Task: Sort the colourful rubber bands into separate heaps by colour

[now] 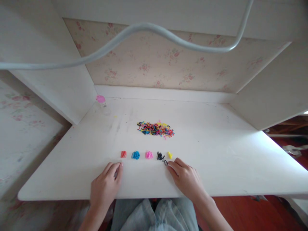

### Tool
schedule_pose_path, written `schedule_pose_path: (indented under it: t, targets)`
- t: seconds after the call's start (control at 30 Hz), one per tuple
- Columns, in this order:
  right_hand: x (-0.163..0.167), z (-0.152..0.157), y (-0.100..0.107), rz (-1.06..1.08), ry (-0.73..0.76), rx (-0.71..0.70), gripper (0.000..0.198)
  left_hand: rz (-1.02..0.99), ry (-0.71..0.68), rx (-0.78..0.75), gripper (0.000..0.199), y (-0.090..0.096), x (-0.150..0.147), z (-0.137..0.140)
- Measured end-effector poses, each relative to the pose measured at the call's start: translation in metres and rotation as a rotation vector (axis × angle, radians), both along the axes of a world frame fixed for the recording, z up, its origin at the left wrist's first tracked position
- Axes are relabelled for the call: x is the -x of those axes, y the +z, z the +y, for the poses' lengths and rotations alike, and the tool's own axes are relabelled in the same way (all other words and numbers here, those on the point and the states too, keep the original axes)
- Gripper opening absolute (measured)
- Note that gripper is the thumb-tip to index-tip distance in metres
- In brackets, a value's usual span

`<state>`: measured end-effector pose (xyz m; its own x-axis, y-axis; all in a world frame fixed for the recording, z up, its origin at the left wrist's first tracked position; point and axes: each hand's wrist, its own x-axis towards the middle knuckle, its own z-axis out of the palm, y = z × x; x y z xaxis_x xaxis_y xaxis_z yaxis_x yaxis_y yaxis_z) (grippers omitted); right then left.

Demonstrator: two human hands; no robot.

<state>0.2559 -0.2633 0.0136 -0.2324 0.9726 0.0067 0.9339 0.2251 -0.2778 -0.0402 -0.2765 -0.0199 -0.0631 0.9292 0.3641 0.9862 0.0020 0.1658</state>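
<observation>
My right hand (186,178) pinches a small black rubber band (166,163) between thumb and forefinger, just in front of a little black pile of bands (160,156). A small yellow pile (169,155) lies right above those fingertips. My left hand (106,183) rests on the desk with thumb and forefinger pressed together, below a red pile (123,154); whatever it may hold is hidden. Between the hands, in the same row, sit a blue pile (135,155) and a pink pile (149,155). Farther back lies a larger heap of mixed-colour rubber bands (156,129).
A clear container with a pink top (101,99) stands at the back left of the white desk (216,150). Side panels (267,86) border the desk, and a white cable or tube (149,27) crosses the upper view.
</observation>
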Motion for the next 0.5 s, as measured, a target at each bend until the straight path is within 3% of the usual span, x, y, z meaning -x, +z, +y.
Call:
schedule_pose_path:
  t: [0.5]
  targets:
    - [0.013,0.001,-0.020,-0.009,-0.050,-0.269,0.033,-0.016,-0.006,0.005,0.018,0.000,0.001,0.001]
